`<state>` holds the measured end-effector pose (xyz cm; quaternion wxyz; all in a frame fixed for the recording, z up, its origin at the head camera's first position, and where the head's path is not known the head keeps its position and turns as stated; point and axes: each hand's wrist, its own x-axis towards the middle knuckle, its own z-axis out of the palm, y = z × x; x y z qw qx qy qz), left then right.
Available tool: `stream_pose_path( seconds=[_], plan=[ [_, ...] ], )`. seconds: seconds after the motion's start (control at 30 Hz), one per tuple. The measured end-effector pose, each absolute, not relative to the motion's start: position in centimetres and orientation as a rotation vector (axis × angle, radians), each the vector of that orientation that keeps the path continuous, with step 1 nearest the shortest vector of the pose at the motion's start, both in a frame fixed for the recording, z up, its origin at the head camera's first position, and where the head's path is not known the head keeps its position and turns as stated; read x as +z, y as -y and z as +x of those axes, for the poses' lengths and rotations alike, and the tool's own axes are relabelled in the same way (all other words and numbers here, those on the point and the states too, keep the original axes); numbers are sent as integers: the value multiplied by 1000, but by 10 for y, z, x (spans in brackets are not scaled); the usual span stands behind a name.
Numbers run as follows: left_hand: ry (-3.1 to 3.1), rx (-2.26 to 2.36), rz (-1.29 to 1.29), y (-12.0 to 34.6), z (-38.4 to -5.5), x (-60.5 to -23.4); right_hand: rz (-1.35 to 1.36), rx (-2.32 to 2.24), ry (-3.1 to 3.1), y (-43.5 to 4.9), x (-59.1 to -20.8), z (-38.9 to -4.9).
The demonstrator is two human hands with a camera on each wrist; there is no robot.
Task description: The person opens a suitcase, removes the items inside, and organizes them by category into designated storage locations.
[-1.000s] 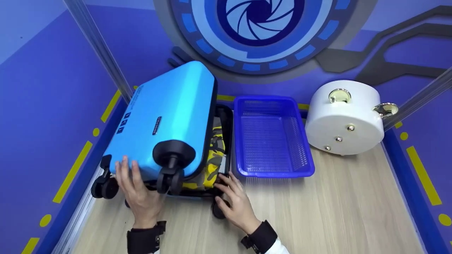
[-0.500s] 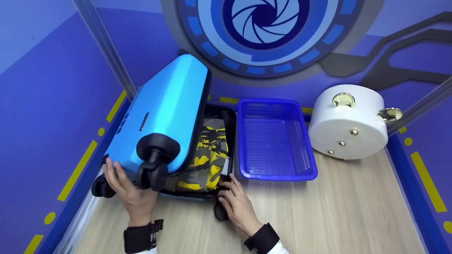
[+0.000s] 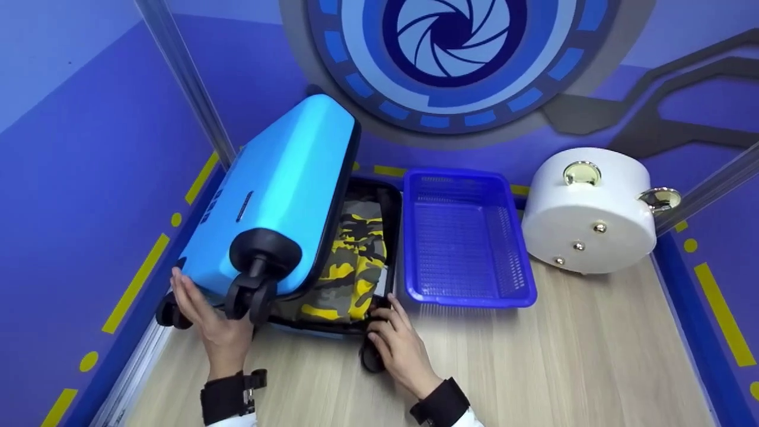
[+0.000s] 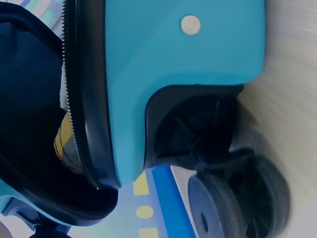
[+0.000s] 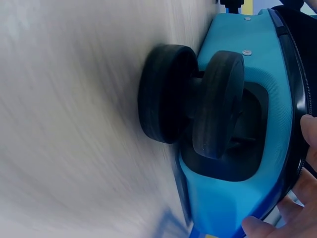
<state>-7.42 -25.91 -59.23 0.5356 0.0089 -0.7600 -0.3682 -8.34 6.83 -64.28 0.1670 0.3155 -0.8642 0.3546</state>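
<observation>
Nearest are the person's two hands, each with a black band on the wrist. The right hand (image 3: 402,349) holds the rim of the bottom half (image 3: 392,204) of a blue suitcase (image 3: 296,169), fingers curled over the edge, just beside a black wheel (image 3: 371,357). The left hand (image 3: 214,329) is not clenched: its straight fingers rest on the near end of the lid (image 3: 264,178), and I can't see its thumb. The suitcase lies on a wood-look floor (image 3: 533,356), with its lid tilted partway up. To do this part well, I think the left hand should hold the big lid gently and spread its fingers, so it doesn't wobble. The right hand should press the bottom half down so it can't slide. Fingers on that rim could get pinched if the lid drops, so go slowly. Inside is a yellow and gray camo cloth (image 3: 356,255); it would be smart to watch that it doesn't catch in the zipper (image 4: 69,89). Just right of the suitcase is a blue basket (image 3: 474,301), then a white round thing (image 3: 551,231) with shiny gold bits. Behind is the blue wall (image 3: 237,65).
</observation>
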Motion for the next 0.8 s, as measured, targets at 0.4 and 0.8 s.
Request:
stream_pose_path(
  seconds=[0.4,0.8],
  plan=[
    [1855,-938,27,263,-75,-599,881,1016,2443,-66,-645,-84],
    [1783,-1399,286,280,-67,-582,873,1049,2463,-65,-647,-81]
  ],
)
